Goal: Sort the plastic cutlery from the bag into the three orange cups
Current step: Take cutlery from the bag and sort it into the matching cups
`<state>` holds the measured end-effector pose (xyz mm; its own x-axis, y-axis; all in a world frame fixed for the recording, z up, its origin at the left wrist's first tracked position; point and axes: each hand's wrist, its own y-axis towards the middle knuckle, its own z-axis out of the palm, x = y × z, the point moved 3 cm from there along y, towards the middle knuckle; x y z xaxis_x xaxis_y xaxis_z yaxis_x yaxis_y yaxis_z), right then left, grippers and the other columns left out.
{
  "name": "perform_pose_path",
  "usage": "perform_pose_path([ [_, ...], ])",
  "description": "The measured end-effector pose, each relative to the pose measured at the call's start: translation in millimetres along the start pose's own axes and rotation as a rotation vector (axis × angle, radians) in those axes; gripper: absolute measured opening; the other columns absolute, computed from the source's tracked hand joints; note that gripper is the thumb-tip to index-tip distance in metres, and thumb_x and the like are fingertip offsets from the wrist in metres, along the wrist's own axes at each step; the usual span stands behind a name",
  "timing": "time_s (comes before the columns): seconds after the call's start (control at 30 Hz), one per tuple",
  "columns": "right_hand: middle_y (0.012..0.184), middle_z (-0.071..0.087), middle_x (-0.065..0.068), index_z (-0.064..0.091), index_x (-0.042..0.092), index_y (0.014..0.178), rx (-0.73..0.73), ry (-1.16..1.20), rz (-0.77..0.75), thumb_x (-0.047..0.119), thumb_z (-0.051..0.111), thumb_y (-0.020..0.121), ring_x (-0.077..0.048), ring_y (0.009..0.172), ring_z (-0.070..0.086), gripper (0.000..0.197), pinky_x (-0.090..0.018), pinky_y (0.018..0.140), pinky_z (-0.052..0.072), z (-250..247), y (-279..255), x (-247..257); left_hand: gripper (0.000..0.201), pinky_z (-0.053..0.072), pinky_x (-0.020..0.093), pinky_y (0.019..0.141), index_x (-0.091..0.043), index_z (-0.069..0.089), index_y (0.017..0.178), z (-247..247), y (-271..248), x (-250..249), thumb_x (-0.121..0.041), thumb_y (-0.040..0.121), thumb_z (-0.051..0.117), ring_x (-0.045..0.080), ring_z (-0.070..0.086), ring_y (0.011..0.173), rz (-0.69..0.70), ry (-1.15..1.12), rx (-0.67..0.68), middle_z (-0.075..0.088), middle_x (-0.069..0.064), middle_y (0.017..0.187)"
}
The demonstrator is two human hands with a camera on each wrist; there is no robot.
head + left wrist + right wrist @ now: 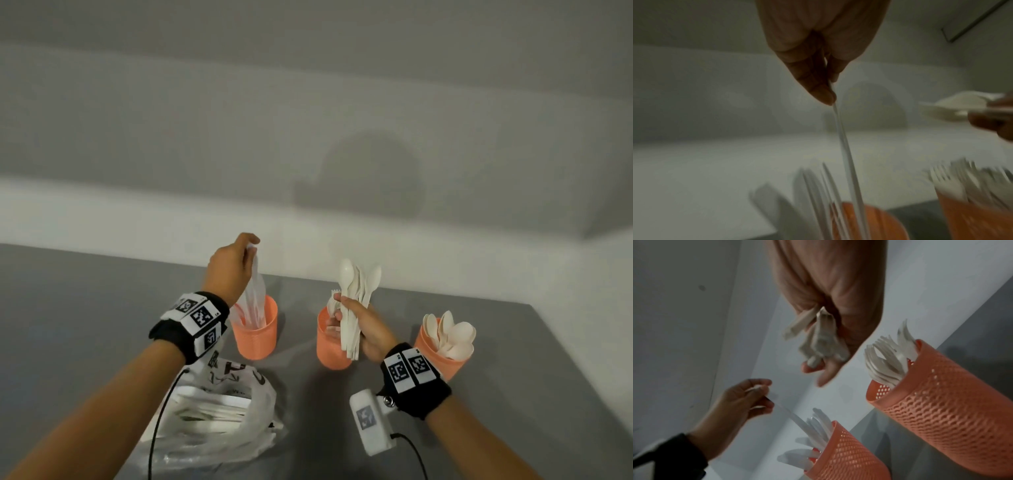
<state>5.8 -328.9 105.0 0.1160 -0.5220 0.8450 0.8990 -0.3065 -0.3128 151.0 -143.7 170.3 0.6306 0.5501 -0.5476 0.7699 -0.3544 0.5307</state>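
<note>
Three orange mesh cups stand in a row on the grey table. The left cup (255, 334) holds knives, the middle cup (329, 349) forks, the right cup (442, 356) spoons. My left hand (236, 263) pinches the top end of a white plastic knife (257, 294) whose lower end reaches into the left cup (846, 451). The same knife (846, 155) hangs from my left hand's fingertips (824, 95). My right hand (363, 329) grips a bundle of white spoons (356, 291) upright in front of the middle cup (941, 394). The handle ends of this bundle (818, 337) stick out of my right hand (838, 305).
A translucent plastic bag (219, 414) with more white cutlery lies at the front left, under my left forearm. A white wall runs behind the cups. The table's right edge slants close to the right cup. Cables hang from both wrist bands.
</note>
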Motion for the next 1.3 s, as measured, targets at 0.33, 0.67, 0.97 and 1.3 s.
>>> perform_pose_path([
  [0.33,0.053,0.046,0.001,0.052,0.014,0.111,0.102,0.062,0.027,0.023,0.042,0.097,-0.009,0.039,0.043,0.020,-0.022,0.043,0.046,3.6,-4.2,5.0,0.028,0.047,0.044,0.082,0.003,0.061,0.114,43.8,-27.7,23.4,-0.009,0.091,0.050,0.039,0.051,0.108,-0.030,0.351,0.250,0.057,0.021,0.122],
  [0.67,0.063,0.058,0.000,0.054,0.022,0.122,0.207,-0.014,0.057,0.028,0.044,0.095,-0.004,0.036,0.041,0.029,-0.015,0.036,0.036,1.0,-14.1,6.8,0.034,0.050,0.018,0.061,-0.014,0.056,0.120,56.2,-12.5,-87.2,-0.023,0.088,0.059,0.019,0.059,0.080,-0.222,-0.561,0.374,0.058,0.003,0.100],
  [0.97,0.066,0.070,-0.001,0.058,0.005,0.095,0.144,-0.139,0.057,0.038,0.043,0.094,-0.006,0.035,0.045,0.036,-0.016,0.036,0.037,-16.9,-22.8,11.5,0.016,0.048,0.011,0.049,-0.012,0.060,0.092,70.7,-14.3,-91.3,0.001,0.083,0.060,0.012,0.055,0.061,-0.215,-0.520,0.298,0.058,0.003,0.089],
  [1.3,0.065,0.067,-0.004,0.055,0.008,0.105,0.121,-0.193,0.002,0.049,0.058,0.075,-0.006,0.031,0.040,0.050,-0.015,0.033,0.033,-20.2,-21.8,8.4,0.025,0.046,0.027,0.082,-0.015,0.063,0.105,71.5,-22.4,-107.6,-0.018,0.081,0.067,0.014,0.053,0.088,0.007,-0.382,0.283,0.060,0.004,0.104],
])
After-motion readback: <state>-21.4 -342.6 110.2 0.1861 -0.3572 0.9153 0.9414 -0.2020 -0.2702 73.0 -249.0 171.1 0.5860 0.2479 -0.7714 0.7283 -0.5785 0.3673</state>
